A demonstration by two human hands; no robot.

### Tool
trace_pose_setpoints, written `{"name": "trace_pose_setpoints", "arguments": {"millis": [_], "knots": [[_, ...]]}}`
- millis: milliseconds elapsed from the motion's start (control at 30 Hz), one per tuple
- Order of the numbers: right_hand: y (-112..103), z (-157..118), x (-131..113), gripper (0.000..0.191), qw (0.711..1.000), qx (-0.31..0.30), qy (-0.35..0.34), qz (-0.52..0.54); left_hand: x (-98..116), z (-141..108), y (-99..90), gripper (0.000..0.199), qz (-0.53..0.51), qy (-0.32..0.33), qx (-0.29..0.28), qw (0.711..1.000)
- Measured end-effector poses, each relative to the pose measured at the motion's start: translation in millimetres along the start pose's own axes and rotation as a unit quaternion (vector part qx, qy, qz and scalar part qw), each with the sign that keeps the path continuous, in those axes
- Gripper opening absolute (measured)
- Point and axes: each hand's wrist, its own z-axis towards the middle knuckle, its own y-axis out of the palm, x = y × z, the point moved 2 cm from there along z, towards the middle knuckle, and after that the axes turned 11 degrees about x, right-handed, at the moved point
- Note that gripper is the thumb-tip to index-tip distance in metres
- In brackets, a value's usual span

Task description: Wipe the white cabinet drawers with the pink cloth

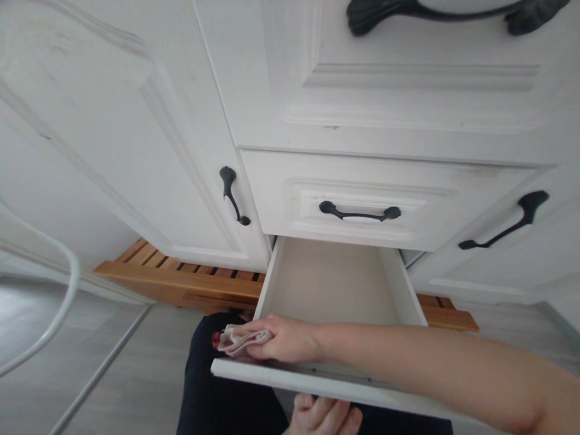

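The bottom drawer (335,284) of a white cabinet (362,90) is pulled out, and it looks bare inside. The right hand (285,338) reaches across the front of the drawer. Its fingers (260,335) are curled shut around a folded cloth (235,339), which is pale with a bit of red at one end. The cloth sits at the front left corner, just inside the front panel (281,374).

The left hand (322,415) is under the front panel, near the bottom of the picture. Its fingers are bent upward toward the panel, but I cannot tell if they are gripping it or only resting there.

The step looks like wiping the inside of the drawer. To do it well, I think the cloth should stay flat and pressed down, not bunched up. Push it into the corners, where dust likes to hide. Go along each wall (403,284) and then over the floor of the drawer in long rows, so no spot gets missed. The other hand can steady the drawer so it does not slide shut.

There are 2 more drawers above, with dark handles (360,212). A wooden slat rack (181,278) lies on the floor under the cabinet. A white tube (67,284) curves in at the left.
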Motion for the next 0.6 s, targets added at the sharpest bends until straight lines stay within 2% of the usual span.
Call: {"name": "trace_pose_setpoints", "arguments": {"millis": [100,200,333,400,467,533,600], "knots": [[-4,-7,-12,0.045,0.998,-0.027,0.012,0.053,1,-15,0.5,0.024,-0.02,-0.012,0.03,0.999],[-7,-8,-28,0.048,0.995,-0.085,-0.042,0.033,2,-27,-0.9,0.026,-0.02,-0.04,0.049,0.998],[-7,1,-35,0.055,0.977,-0.176,-0.115,0.023,3,-29,-3.6,0.025,-0.018,-0.044,0.029,0.998],[-10,4,-35,0.044,0.962,-0.212,-0.165,0.053,3,-27,-4.4,0.025,-0.016,-0.035,0.022,0.999],[-19,-3,-36,0.022,0.945,-0.249,-0.196,0.081,2,-25,-5.2,0.028,-0.013,-0.043,0.012,0.999],[-34,-22,-36,0.009,0.942,-0.276,-0.173,0.081,2,-27,-7.6,0.029,-0.016,-0.043,0.013,0.999],[-55,-52,-34,0.013,0.956,-0.267,-0.107,0.052,2,-32,-11.3,0.024,-0.011,-0.036,0.004,0.999]]}}
